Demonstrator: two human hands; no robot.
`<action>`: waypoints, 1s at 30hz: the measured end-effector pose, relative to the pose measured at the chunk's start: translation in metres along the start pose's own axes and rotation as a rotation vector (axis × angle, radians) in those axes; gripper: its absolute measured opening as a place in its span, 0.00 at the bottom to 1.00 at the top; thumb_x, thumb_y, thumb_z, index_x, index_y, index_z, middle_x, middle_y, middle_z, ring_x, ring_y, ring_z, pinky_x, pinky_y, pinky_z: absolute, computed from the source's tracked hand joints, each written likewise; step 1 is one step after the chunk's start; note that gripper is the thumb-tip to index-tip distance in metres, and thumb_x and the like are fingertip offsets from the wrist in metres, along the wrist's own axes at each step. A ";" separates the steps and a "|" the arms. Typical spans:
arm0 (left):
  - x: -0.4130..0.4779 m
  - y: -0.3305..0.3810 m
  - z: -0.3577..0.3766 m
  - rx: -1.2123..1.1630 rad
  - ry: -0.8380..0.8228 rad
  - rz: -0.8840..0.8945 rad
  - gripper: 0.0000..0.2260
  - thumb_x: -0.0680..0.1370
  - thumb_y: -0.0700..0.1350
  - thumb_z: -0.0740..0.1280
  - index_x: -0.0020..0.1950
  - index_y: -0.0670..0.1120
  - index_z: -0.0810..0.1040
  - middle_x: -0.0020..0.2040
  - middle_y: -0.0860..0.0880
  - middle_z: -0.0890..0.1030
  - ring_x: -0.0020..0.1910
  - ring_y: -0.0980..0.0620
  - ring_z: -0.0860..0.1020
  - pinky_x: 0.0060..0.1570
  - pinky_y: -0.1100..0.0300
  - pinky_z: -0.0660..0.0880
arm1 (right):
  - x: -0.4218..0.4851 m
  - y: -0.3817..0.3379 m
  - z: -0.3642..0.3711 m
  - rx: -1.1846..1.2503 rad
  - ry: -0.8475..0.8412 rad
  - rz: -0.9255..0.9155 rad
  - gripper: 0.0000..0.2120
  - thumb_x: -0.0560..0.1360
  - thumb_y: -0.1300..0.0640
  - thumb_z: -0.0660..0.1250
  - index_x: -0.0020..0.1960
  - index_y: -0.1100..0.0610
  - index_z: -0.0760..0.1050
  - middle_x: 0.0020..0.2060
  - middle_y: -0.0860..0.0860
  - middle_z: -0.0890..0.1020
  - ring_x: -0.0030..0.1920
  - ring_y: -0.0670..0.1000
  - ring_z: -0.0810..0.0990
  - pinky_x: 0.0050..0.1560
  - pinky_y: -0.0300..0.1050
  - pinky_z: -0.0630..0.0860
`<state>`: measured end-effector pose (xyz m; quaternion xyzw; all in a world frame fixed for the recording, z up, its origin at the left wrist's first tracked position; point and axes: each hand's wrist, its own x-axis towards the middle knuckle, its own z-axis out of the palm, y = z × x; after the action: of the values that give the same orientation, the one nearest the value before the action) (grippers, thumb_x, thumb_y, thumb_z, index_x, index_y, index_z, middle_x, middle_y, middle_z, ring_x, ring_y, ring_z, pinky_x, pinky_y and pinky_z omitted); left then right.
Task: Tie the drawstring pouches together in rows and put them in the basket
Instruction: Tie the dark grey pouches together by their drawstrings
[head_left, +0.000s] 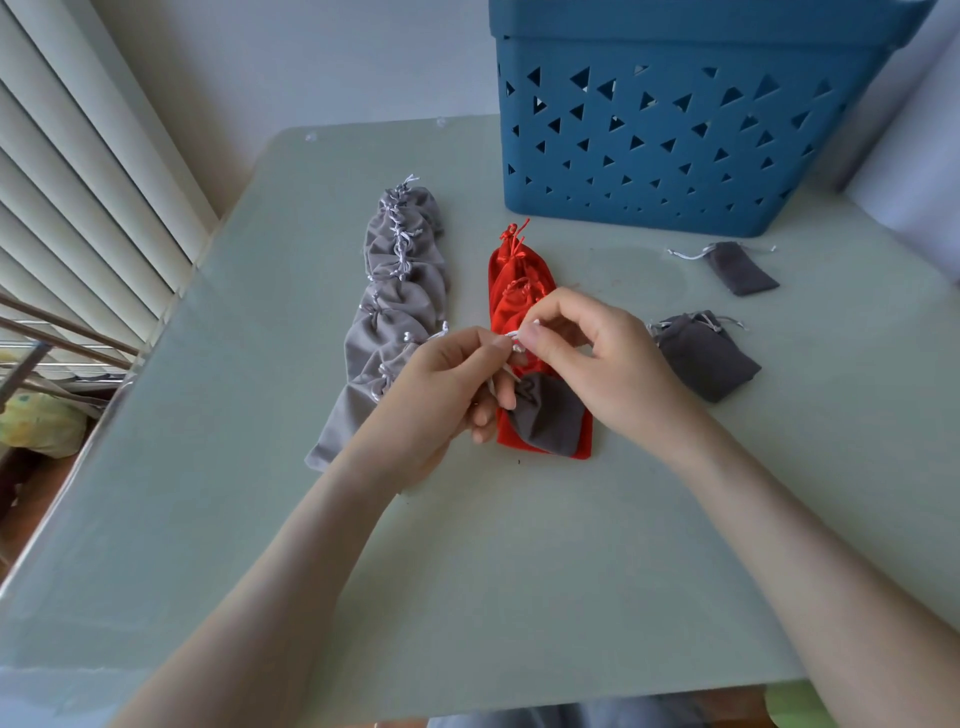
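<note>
A row of light grey pouches (395, 306) tied together lies on the table, left of centre. Beside it lies a row of red pouches (514, 291). A dark grey pouch (550, 415) hangs over the near end of the red row. My left hand (441, 395) and my right hand (592, 353) both pinch its white drawstring (514, 340) just above it. Two loose dark grey pouches lie to the right, one near (706, 358) and one farther back (740, 267). The blue basket (670, 119) stands at the back right.
The pale green table (467, 571) ends at a metal edge on the left, with window blinds (78, 182) beyond it. A wall rises behind the basket.
</note>
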<state>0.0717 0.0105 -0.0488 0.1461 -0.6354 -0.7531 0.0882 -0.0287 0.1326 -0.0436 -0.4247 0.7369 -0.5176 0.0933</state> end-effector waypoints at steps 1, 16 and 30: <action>-0.001 0.000 0.000 0.021 -0.038 -0.001 0.11 0.82 0.42 0.59 0.43 0.40 0.75 0.26 0.47 0.73 0.21 0.56 0.64 0.21 0.66 0.64 | 0.000 -0.001 0.000 0.013 0.001 0.004 0.05 0.78 0.59 0.65 0.44 0.58 0.77 0.35 0.45 0.80 0.39 0.42 0.78 0.45 0.33 0.72; 0.000 0.000 0.003 -0.003 0.057 -0.017 0.11 0.82 0.39 0.57 0.40 0.40 0.71 0.26 0.48 0.75 0.20 0.56 0.65 0.21 0.65 0.64 | -0.002 -0.001 0.002 -0.076 -0.036 -0.025 0.03 0.76 0.60 0.68 0.43 0.56 0.76 0.38 0.45 0.81 0.41 0.42 0.78 0.46 0.31 0.71; 0.006 -0.005 -0.006 -0.013 0.088 0.181 0.07 0.79 0.40 0.63 0.41 0.44 0.77 0.31 0.52 0.76 0.29 0.57 0.69 0.30 0.68 0.67 | 0.004 0.005 0.000 0.328 -0.254 0.195 0.05 0.77 0.62 0.65 0.51 0.62 0.78 0.42 0.49 0.83 0.46 0.43 0.79 0.54 0.37 0.73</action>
<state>0.0683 0.0042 -0.0554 0.1204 -0.6366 -0.7391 0.1845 -0.0340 0.1306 -0.0468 -0.3924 0.6627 -0.5614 0.3027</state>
